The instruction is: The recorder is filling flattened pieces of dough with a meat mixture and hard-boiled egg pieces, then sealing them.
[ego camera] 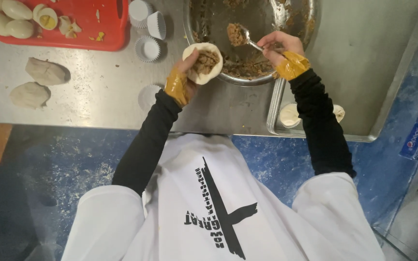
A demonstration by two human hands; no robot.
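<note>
Starting at the far left: red tray (pixel 73 41) sits on the steel table (pixel 102 96), carrying peeled boiled eggs (pixel 13 17), one halved with yolk showing. Below the tray, lumps of pale dough (pixel 44 71) lie directly on the table surface, apart from each other. Just right of the tray, white paper baking cups (pixel 148 48) stand in a loose group, some tipped on their sides. Left hand (pixel 182 79), wrist wrapped in yellow-brown tape, cups a flattened dough round (pixel 203 60) in the palm; grip is curled around the dough from beneath, holding it open like a shallow bowl at the near rim of the metal bowl (pixel 247 79). Brown minced filling (pixel 205 62) already lies in the centre of the dough. Metal bowl holds more of the same filling, smeared on its walls. Right hand (pixel 279 46), also taped at the wrist, pinches the handle of a spoon (pixel 245 36); grip closed on it, loaded spoon bowl held over the metal bowl. Further right, a steel baking tray (pixel 364 96) holds filled dough pieces (pixel 289 115), partly hidden by the right forearm.
</note>
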